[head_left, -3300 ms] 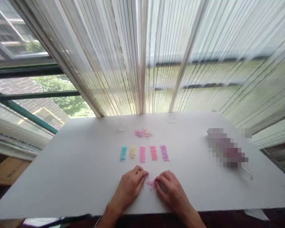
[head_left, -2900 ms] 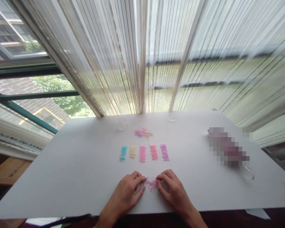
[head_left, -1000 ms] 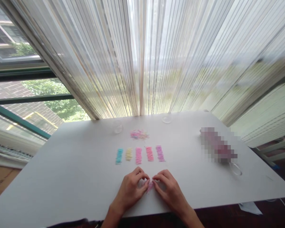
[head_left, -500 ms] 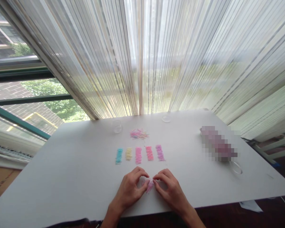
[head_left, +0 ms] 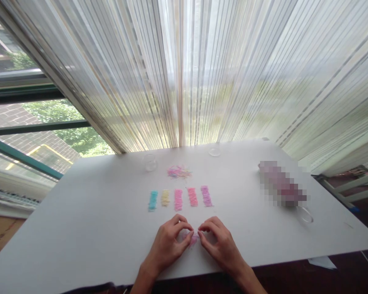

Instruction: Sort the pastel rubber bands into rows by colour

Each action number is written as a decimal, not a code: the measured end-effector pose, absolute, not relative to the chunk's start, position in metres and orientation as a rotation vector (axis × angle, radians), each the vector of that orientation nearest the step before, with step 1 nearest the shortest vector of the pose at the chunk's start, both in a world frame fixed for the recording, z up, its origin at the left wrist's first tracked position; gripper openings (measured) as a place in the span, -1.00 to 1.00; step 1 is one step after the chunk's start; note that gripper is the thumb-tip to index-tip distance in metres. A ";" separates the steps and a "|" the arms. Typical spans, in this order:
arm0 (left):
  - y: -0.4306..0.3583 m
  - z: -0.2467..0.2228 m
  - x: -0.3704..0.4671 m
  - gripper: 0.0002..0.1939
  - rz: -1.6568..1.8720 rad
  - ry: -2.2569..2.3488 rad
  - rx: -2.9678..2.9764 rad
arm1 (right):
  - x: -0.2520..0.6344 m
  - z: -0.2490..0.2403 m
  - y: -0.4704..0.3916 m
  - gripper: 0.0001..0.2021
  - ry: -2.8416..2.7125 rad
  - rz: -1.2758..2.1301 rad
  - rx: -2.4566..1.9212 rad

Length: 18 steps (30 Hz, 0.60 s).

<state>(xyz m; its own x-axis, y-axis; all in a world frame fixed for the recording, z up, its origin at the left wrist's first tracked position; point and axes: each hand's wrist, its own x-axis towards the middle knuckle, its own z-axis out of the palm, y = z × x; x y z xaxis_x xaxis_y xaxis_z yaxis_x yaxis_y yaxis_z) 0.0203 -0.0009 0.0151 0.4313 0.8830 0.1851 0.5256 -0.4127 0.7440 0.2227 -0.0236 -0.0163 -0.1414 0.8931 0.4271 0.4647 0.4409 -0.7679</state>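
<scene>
While the 2 hands are close together at the near part of the white table, the head view shows a small bunch of pale pink strands lying on the table between them. The left hand curves over the left side of this bunch, and the right hand is at its right side. In each grip, the thumb and index fingertips come very near to each other, but I cannot tell if they meet or pinch a strand.

Beyond the hands, 5 narrow groups of small pieces lie in a row, from left to right: blue group, yellow group, pink group, coral group and purple group. Behind them is a mixed colourful pile. Farther back stand a clear cup and, to its right, a clear round piece. A pixelated pinkish object lies at the right.
</scene>
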 end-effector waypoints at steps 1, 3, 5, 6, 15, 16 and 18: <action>-0.001 0.015 0.020 -0.89 0.774 1.182 2.077 | 0.223 -0.016 -0.024 -0.89 -1.770 0.583 -1.164; -0.002 0.014 0.018 -0.88 0.778 1.183 2.054 | 0.222 -0.016 -0.023 -0.89 -1.771 0.585 -1.153; -0.003 0.013 0.017 -0.87 0.776 1.188 2.032 | 0.222 -0.017 -0.023 -0.89 -1.774 0.585 -1.143; -0.004 0.013 0.016 -0.86 0.775 1.191 2.024 | 0.222 -0.017 -0.023 -0.89 -1.776 0.587 -1.140; -0.002 0.013 0.014 -0.84 0.827 1.262 2.047 | 0.223 -0.015 -0.024 -0.90 -1.762 0.603 -1.134; 0.000 0.012 0.012 -0.83 0.850 1.305 2.039 | 0.223 -0.015 -0.024 -0.90 -1.759 0.606 -1.135; 0.006 0.010 0.007 -0.80 0.917 1.431 1.997 | 0.223 -0.015 -0.024 -0.89 -1.756 0.616 -1.142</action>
